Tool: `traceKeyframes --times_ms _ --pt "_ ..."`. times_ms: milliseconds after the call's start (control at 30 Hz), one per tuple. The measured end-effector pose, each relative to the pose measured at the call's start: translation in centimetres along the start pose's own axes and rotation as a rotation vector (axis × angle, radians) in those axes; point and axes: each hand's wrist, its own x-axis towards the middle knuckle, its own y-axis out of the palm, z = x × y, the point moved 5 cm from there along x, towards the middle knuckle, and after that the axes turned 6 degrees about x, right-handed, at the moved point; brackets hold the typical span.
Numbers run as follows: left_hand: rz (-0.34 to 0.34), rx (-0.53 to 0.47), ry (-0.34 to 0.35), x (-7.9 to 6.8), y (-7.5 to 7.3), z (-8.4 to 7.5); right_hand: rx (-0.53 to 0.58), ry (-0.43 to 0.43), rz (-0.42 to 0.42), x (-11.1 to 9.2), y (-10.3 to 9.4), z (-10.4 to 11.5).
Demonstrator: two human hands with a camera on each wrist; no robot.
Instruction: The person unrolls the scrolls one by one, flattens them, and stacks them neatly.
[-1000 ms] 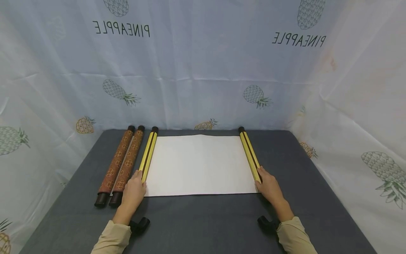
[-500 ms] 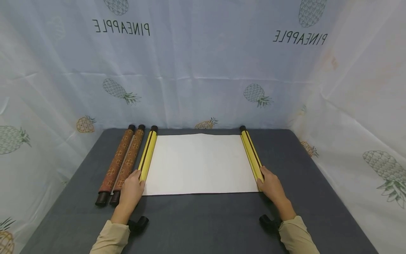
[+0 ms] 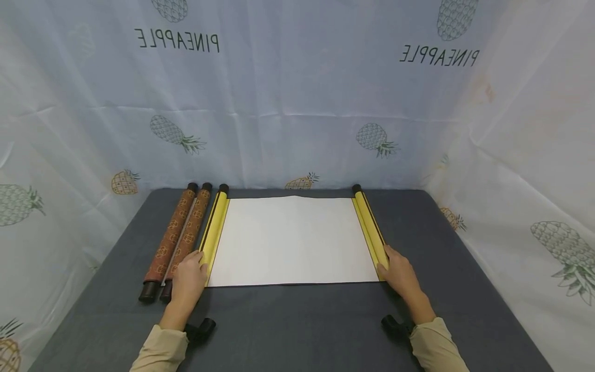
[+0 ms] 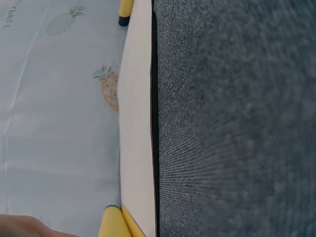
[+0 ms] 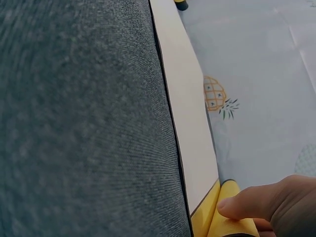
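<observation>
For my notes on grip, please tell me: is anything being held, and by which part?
The scroll: the left hand grips its left yellow roll, the right hand its right yellow roll, both toward the near end.

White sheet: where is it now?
In the head view, the white sheet lies centrally on gray cloth, between the left yellow roll in the left hand and the right yellow roll in the right hand.

Right hand (image 5: 279, 202) grips yellow roll (image 5: 231, 226); white sheet (image 5: 186, 108) on grey cloth (image 5: 89, 118).
</observation>
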Motion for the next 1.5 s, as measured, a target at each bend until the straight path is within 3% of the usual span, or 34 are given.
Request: traceKeyframes --times_ms 700,1000,1500 --pt "-0.016 0.074 0.001 0.1 -0.2 0.5 -0.011 0.06 -0.005 0.2 -0.4 -0.2" --pt "0.04 0.055 -0.038 0.1 0.0 0.9 0.013 0.117 -0.106 -0.2 -0.8 -0.7" --pt "0.012 0.02 -0.033 0.0 -0.1 0.9 0.007 0.142 -0.24 -0.6 -1.5 -0.6"
